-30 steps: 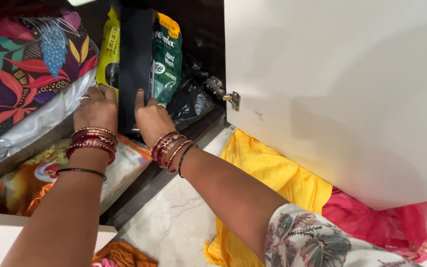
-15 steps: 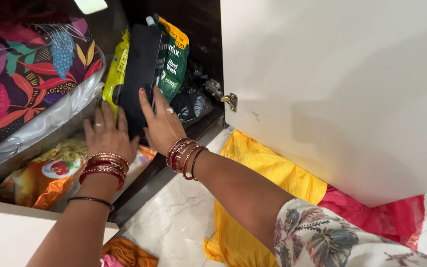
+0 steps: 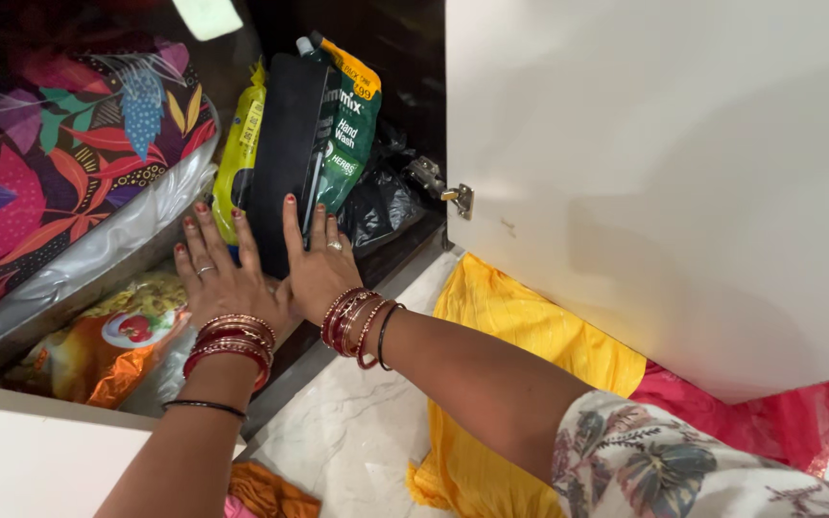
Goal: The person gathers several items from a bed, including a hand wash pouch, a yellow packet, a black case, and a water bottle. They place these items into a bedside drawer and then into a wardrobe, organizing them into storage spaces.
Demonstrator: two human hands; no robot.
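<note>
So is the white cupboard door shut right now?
No, the white cupboard door stands swung open, and both hands, left hand and right hand, rest flat against the black pouch inside.

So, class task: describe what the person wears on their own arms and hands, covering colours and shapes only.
The left hand has a ring, red nail polish, a stack of red and gold bangles and a thin black band further up the arm. The right hand has a ring, red nails, similar bangles and a black band. The right arm ends in a pale floral sleeve.
</note>
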